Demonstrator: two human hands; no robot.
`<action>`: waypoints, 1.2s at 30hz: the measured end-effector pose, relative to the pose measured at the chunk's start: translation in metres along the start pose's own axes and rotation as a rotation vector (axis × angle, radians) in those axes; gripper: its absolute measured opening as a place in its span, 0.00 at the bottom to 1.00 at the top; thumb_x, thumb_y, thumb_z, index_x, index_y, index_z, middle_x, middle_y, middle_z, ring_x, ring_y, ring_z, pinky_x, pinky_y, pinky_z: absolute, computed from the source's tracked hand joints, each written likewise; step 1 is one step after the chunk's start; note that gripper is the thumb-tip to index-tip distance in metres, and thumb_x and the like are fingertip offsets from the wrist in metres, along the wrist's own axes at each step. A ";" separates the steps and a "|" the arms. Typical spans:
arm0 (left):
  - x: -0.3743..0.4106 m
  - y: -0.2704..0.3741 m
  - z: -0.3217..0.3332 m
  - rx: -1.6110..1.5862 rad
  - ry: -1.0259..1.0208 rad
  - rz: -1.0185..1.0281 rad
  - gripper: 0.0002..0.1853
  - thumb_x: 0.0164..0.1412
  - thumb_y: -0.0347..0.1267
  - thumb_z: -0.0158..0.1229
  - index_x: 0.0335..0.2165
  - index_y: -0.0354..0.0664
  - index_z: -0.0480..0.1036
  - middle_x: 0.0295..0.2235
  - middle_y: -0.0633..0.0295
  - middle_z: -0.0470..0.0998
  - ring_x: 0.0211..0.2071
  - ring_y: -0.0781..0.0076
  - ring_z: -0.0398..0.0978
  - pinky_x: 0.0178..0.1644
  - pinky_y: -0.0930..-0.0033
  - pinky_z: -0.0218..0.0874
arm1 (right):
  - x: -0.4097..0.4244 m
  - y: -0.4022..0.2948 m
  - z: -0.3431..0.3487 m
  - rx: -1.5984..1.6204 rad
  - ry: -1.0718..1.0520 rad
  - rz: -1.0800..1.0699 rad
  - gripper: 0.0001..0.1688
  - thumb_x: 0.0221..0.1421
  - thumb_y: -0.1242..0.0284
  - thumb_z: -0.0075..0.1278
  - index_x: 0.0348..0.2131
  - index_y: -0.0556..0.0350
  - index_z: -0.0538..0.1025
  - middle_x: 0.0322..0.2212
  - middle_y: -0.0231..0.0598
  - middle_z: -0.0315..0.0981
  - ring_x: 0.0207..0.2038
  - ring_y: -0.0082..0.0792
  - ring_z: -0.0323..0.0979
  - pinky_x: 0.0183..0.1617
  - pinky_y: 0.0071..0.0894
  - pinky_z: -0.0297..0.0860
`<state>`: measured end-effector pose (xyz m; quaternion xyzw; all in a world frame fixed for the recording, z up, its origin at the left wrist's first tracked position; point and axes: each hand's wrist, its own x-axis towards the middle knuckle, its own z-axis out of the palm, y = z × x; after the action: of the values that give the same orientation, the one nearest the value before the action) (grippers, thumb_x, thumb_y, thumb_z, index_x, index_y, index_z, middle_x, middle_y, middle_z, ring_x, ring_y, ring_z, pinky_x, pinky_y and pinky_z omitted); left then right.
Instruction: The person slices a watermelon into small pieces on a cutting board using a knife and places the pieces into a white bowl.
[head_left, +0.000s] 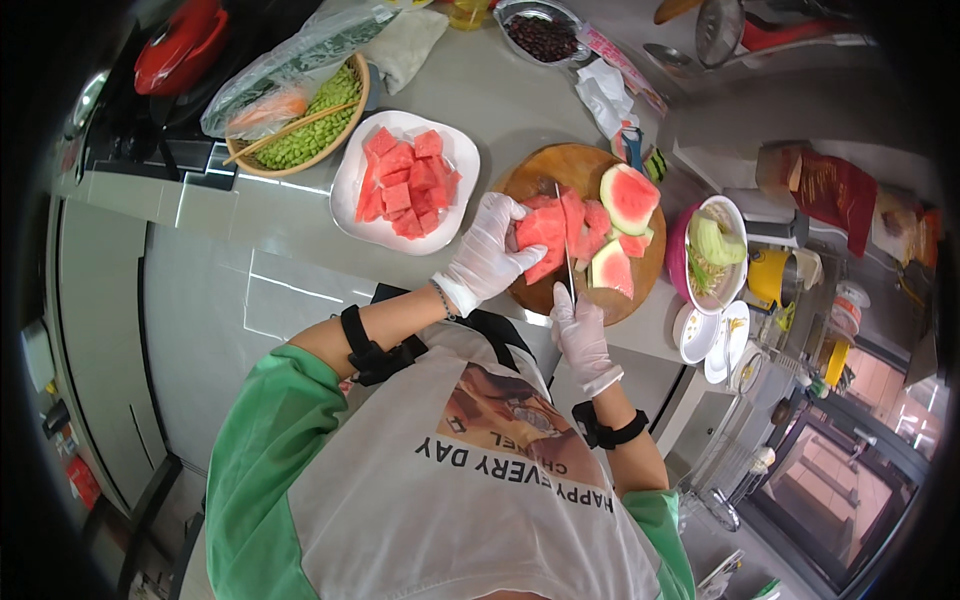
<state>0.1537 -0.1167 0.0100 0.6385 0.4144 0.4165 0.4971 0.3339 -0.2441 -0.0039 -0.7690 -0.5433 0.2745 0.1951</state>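
On a round wooden cutting board (642, 289) lie watermelon flesh and several pieces with rind (628, 196). My left hand (487, 251), in a clear glove, grips a large chunk of watermelon (541, 238) at the board's left side. My right hand (583, 337), gloved too, is closed around the handle of a knife (568, 264). The blade, seen nearly edge-on, stands along the right side of that chunk, with more red flesh just beyond it. To the left of the board, a white square plate (345, 184) holds a heap of watermelon cubes (409, 180).
Left of the plate is a basket (366, 86) of green beans with chopsticks and a plastic bag (300, 60) on it. A bowl of dark red beans (541, 37) stands at the back. Right of the board are a pink-and-white colander (679, 259) and small white dishes (727, 341).
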 end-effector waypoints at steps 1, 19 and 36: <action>0.000 -0.004 0.000 -0.009 0.007 0.003 0.23 0.43 0.25 0.66 0.36 0.38 0.61 0.36 0.57 0.64 0.35 0.68 0.67 0.40 0.69 0.63 | 0.003 -0.021 -0.009 0.057 -0.058 0.125 0.26 0.60 0.56 0.45 0.22 0.63 0.69 0.10 0.37 0.64 0.12 0.31 0.63 0.17 0.32 0.58; 0.000 0.000 -0.019 -0.252 -0.119 -0.207 0.17 0.48 0.22 0.62 0.34 0.41 0.61 0.31 0.68 0.66 0.27 0.83 0.68 0.34 0.79 0.64 | -0.039 -0.114 -0.062 0.104 -0.114 0.176 0.26 0.60 0.56 0.44 0.33 0.67 0.71 0.11 0.48 0.65 0.15 0.45 0.69 0.21 0.38 0.63; 0.012 0.001 -0.026 -0.272 -0.222 -0.169 0.21 0.47 0.24 0.64 0.38 0.39 0.62 0.36 0.60 0.67 0.35 0.74 0.70 0.42 0.72 0.64 | -0.043 -0.082 -0.050 0.081 0.002 0.094 0.25 0.59 0.55 0.45 0.31 0.64 0.72 0.12 0.49 0.67 0.16 0.46 0.69 0.22 0.39 0.64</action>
<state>0.1325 -0.0980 0.0166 0.5701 0.3491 0.3526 0.6548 0.2942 -0.2576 0.0928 -0.7854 -0.4948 0.3044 0.2136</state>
